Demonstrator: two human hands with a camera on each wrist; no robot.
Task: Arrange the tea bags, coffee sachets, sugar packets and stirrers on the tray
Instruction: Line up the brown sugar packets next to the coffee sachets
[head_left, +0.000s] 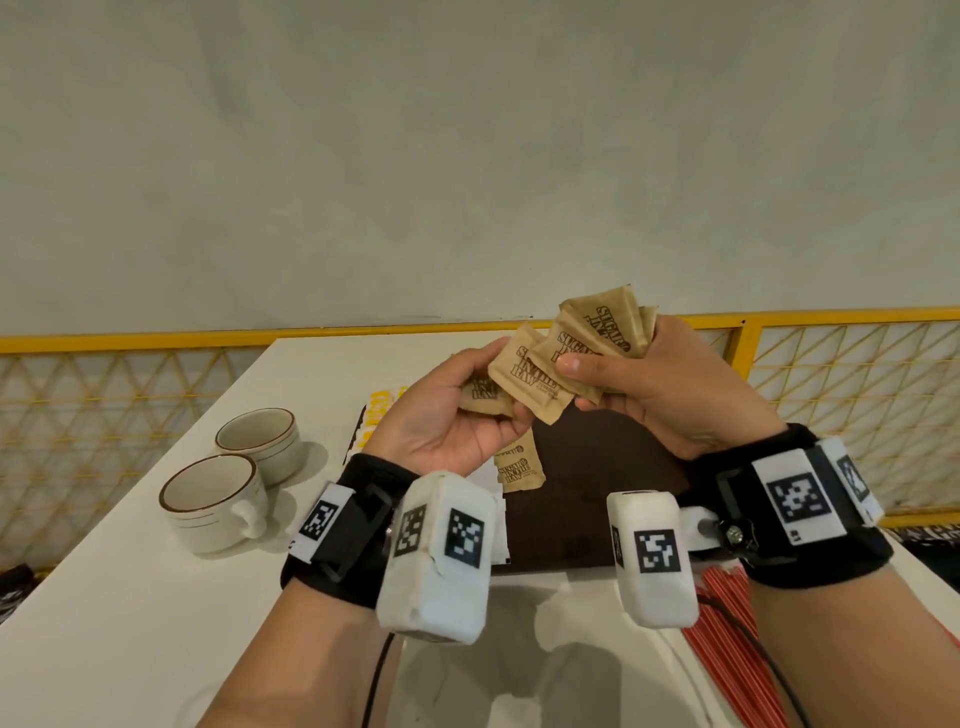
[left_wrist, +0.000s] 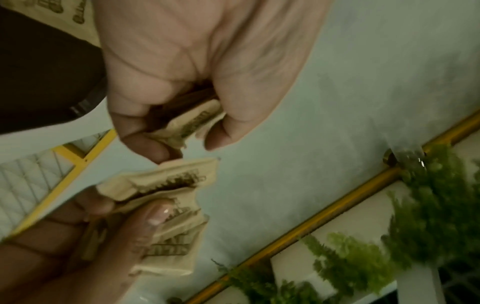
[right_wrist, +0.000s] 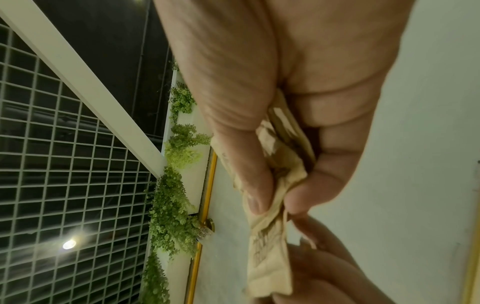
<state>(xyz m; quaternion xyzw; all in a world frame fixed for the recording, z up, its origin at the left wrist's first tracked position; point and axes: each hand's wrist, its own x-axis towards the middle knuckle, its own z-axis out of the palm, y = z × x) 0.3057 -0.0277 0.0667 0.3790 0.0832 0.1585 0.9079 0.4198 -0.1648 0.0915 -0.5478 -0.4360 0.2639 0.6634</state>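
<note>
**Ana:** Several brown sugar packets (head_left: 582, 343) are fanned out up in the air, pinched between the thumb and curled fingers of the right hand (head_left: 670, 384), right above the dark tray (head_left: 613, 499).

**Ben:** And the left hand (head_left: 441, 421) has its fingers curled round one or two more, palm up, with its fingertips almost meeting the right thumb. One packet (head_left: 517, 467) already lies flat on the tray, just below the left palm.

**Ana:** These look light and limp to me: thin paper, loose grains inside. They bend where the fingers (left_wrist: 145, 142) press, as the left wrist view shows.

**Ben:** So I would take each one by a flat face near a short edge. A pinch at a corner would probably let it droop or slide out of the fan.

**Ana:** What about room?

**Ben:** Plenty of bare tray sits under both hands. Yellow sachets (head_left: 376, 415) line the tray edge beyond the left fingers, and two cups (head_left: 234, 483) stand further out on that side.

**Ana:** Red stirrers (head_left: 727, 613) lie beside the right wrist, off the tray. The table edge (head_left: 883, 519) runs close past the right hand, so a dropped packet could go over there.
</note>
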